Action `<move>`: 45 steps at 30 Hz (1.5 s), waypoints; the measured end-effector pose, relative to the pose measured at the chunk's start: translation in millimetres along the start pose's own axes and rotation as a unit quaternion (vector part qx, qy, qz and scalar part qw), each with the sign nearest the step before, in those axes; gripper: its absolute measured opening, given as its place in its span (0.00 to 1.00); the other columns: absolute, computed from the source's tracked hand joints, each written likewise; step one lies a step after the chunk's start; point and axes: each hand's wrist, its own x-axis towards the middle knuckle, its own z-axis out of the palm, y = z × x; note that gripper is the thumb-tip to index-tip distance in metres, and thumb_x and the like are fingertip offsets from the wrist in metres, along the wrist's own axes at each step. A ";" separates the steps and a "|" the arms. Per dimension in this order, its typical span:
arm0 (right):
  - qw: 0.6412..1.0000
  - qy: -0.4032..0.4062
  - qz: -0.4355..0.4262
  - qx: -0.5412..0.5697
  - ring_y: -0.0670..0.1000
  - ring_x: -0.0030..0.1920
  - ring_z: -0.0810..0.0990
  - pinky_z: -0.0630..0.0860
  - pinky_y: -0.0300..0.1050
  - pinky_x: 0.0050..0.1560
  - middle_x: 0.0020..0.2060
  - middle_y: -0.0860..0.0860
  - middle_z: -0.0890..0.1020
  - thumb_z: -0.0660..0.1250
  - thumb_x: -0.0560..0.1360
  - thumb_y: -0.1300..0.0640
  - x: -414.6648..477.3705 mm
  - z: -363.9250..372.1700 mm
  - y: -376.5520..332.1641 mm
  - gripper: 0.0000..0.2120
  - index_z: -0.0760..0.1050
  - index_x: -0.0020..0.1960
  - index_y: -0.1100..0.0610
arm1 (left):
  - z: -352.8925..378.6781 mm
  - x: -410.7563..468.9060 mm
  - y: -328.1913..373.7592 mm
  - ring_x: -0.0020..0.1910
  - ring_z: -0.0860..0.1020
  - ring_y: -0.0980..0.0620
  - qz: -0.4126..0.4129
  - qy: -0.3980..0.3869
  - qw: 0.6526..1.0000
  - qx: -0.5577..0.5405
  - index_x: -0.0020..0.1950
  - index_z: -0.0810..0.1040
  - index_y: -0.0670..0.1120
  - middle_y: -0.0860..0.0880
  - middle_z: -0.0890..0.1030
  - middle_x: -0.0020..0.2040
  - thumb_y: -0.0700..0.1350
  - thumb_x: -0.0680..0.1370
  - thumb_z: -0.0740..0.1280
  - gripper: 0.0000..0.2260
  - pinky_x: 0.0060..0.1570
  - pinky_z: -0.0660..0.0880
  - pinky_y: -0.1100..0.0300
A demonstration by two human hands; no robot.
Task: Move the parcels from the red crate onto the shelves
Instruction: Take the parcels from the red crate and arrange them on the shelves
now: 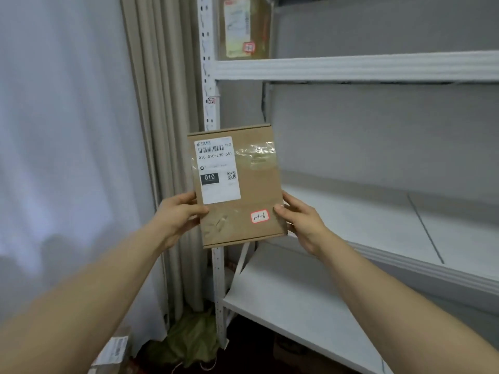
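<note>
I hold a flat brown cardboard parcel (251, 195) upright in front of the white shelf unit's left post (210, 85). It carries a white shipping label with a barcode and a small red-edged sticker reading 3-1-6. My left hand (178, 214) grips its lower left edge, thumb on the front. Its lower right edge is gripped by my right hand (299, 220), thumb beside the sticker. Another brown parcel (244, 28) stands upright on the upper shelf at its left end. The red crate is not in view.
White shelves: an upper board (351, 66), a middle board (391, 225) and a lower board (297, 306). Beige and white curtains (151, 130) hang to the left. A green bag (189, 344) lies on the floor; a labelled parcel (113, 352) sits bottom left.
</note>
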 end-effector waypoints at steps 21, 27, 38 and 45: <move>0.935 0.318 -0.152 -0.044 0.38 0.41 0.77 0.73 0.30 0.43 0.43 0.42 0.81 0.61 0.79 0.65 -60.0 -83.6 -119.3 0.19 0.71 0.68 0.50 | 171.0 28.1 85.9 0.52 0.78 0.49 0.181 -0.158 0.969 0.053 0.65 0.76 0.39 0.45 0.80 0.56 0.30 0.75 0.66 0.18 0.57 0.73 0.56; 0.887 0.424 -0.180 -0.020 0.42 0.41 0.78 0.74 0.34 0.42 0.44 0.46 0.80 0.64 0.78 0.64 -82.2 -107.8 -157.4 0.19 0.71 0.69 0.57 | 223.3 33.2 109.3 0.55 0.79 0.47 0.227 -0.208 0.948 0.087 0.64 0.77 0.44 0.47 0.82 0.53 0.33 0.72 0.70 0.21 0.62 0.73 0.48; 0.825 0.523 -0.215 -0.013 0.50 0.48 0.79 0.76 0.41 0.48 0.51 0.52 0.81 0.66 0.77 0.64 -110.6 -156.4 -192.9 0.16 0.74 0.65 0.60 | 307.3 17.1 135.5 0.47 0.78 0.50 0.273 -0.287 0.917 0.044 0.55 0.78 0.49 0.56 0.79 0.40 0.29 0.75 0.65 0.17 0.51 0.74 0.60; 0.816 0.523 -0.247 -0.024 0.43 0.42 0.80 0.76 0.37 0.45 0.45 0.47 0.82 0.64 0.78 0.64 -133.7 -202.5 -215.3 0.14 0.77 0.62 0.59 | 348.6 -12.4 152.7 0.49 0.80 0.50 0.292 -0.285 0.912 0.033 0.55 0.81 0.45 0.55 0.81 0.42 0.31 0.75 0.66 0.14 0.55 0.76 0.56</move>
